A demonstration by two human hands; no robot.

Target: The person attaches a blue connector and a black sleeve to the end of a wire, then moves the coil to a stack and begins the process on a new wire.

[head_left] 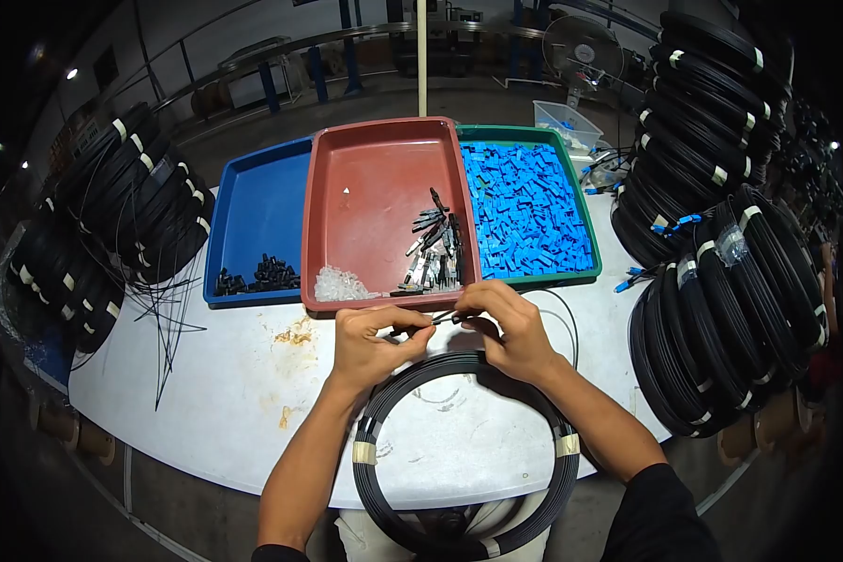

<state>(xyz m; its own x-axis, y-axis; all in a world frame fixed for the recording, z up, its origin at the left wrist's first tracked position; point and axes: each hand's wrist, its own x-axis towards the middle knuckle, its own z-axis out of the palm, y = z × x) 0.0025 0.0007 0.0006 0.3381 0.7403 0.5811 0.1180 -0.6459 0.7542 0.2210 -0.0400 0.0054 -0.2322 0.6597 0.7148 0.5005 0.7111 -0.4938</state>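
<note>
Both hands meet above the near edge of the red tray, fingertips close together. My left hand (377,345) is closed in a pinch on a small slim black piece (403,331), mostly hidden by the fingers. Facing it, my right hand (508,328) pinches the end of a black cable (575,328), which loops out behind that hand; the fingers cover much of the tip. Under my wrists lies a coil of black cable (370,482), bound with pale tape and reaching over the table's near edge to my lap.
The red tray (375,187) holds clear small pieces (339,285) and black connector parts (440,258). A blue tray (262,206) contains small black parts; a green tray (510,131) contains blue connectors (529,211). Cable coils stack at left (150,206) and right (721,309).
</note>
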